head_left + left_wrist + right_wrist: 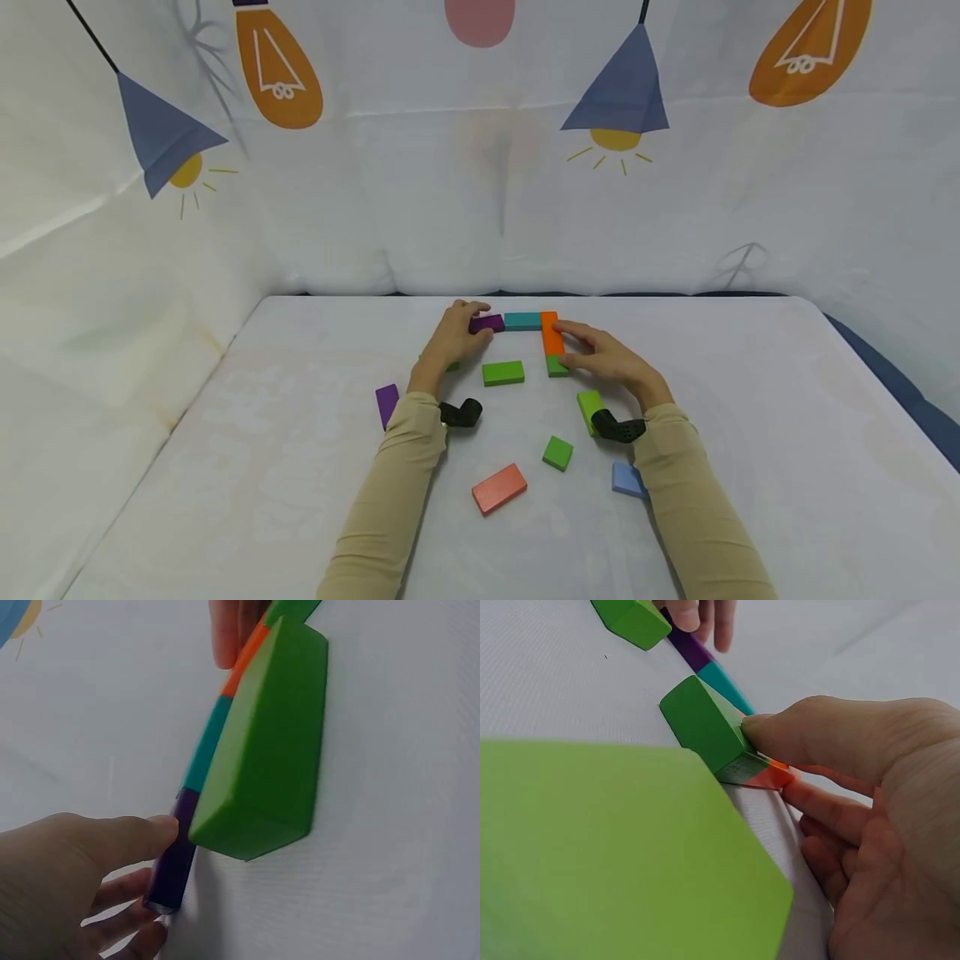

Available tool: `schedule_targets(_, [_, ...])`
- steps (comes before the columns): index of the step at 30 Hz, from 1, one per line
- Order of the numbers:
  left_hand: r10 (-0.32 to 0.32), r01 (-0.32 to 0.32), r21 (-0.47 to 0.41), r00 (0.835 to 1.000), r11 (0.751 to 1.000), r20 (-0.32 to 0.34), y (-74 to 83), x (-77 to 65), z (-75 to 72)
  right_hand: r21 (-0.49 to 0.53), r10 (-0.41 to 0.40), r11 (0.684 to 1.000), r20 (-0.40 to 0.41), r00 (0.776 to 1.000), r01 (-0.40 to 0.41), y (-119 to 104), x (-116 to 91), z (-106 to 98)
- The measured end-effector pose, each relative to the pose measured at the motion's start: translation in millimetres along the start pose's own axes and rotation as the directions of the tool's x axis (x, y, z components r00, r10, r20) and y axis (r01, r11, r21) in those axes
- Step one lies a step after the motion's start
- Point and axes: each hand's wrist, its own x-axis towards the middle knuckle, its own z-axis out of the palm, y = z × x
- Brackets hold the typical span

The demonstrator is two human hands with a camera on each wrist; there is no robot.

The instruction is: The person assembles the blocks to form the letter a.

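Soft, even light over a pale desk (262, 433), with duller wrist views.
The head view is moderately bright; a whitish streak crosses the cloth wall (60, 225) at left, and thin shadows hug the inner edges of the left sleeve (390, 500) and right sleeve (697, 500). Both wrist views look dim and greyish: in the left, a smudgy shadow spreads beside the purple block (174, 855); in the right, the nearest light-green block (615, 855) is out of focus, its edges blurred.
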Motion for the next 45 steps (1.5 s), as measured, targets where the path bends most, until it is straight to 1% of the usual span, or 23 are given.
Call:
schedule_targets(6, [0.009,-0.009,0.01,1.0,1.0,0.002,3.0,-1.2,-8.2,-0.009,0.015,1.0,-0.003,1.0,-0.015,1.1,1.7,-0.1])
schedule_targets(10, [0.035,-0.035,0.022,0.999,0.999,0.001,7.9,-2.9,-15.1,-0.017,0.001,1.0,-0.003,1.0,-0.001,2.7,2.5,-1.1])
schedule_targets(12, [0.044,-0.044,0.011,0.999,0.999,0.012,11.3,-4.3,-19.3,-0.016,-0.013,1.0,-0.001,1.0,0.013,4.0,3.1,-1.5])
schedule_targets(15, [0.058,-0.058,0.002,0.997,0.998,0.055,17.7,-7.3,-26.2,-0.014,-0.023,1.0,0.0,1.0,0.023,5.6,3.8,-2.0])
schedule_targets(18, [0.077,-0.076,-0.011,0.988,0.997,0.136,25.3,-11.6,-33.4,-0.032,-0.033,0.999,0.0,0.999,0.033,5.7,4.1,-3.2])
schedule_targets(20, [0.104,-0.106,0.0,0.974,0.994,0.203,30.1,-15.1,-37.9,-0.043,-0.04,0.998,-0.009,0.999,0.04,4.7,4.4,-4.4])
schedule_targets(21, [0.114,-0.12,0.01,0.964,0.993,0.242,32.4,-17.0,-39.6,-0.044,-0.049,0.998,-0.016,0.999,0.048,4.1,4.8,-5.1])
schedule_targets(23, [0.123,-0.137,0.023,0.938,0.99,0.326,36.6,-20.8,-41.9,-0.045,-0.057,0.997,-0.036,0.998,0.056,3.2,5.8,-6.6])
schedule_targets(26, [0.093,-0.126,0.047,0.893,0.991,0.44,42.3,-25.0,-41.2,-0.053,-0.045,0.998,-0.073,0.996,0.041,1.8,6.8,-8.5])
schedule_targets(28, [0.063,-0.105,0.058,0.868,0.993,0.492,45.4,-26.5,-38.3,-0.06,-0.032,0.998,-0.097,0.995,0.026,1.3,7.5,-9.2])
schedule_targets(29, [0.046,-0.094,0.068,0.86,0.993,0.509,46.8,-26.8,-36.7,-0.065,-0.027,0.998,-0.103,0.994,0.021,1.0,7.8,-9.4])
schedule_targets(31, [0.028,-0.083,0.081,0.85,0.993,0.526,49.4,-27.0,-33.5,-0.077,-0.031,0.997,-0.107,0.994,0.023,0.2,8.7,-9.9])
schedule_targets(34, [0.015,-0.077,0.095,0.847,0.993,0.531,52.5,-25.9,-29.3,-0.086,-0.034,0.996,-0.087,0.996,0.027,-1.0,9.4,-11.0])
schedule_targets(40, [0.005,-0.078,0.117,0.854,0.99,0.52,54.5,-21.9,-22.3,-0.095,-0.014,0.995,-0.024,1.0,0.012,-3.3,8.3,-13.1])
schedule_targets(45, [0.012,-0.091,0.13,0.858,0.987,0.514,53.1,-18.8,-16.1,-0.07,0.002,0.998,0.005,1.0,-0.002,-4.5,7.9,-13.5])
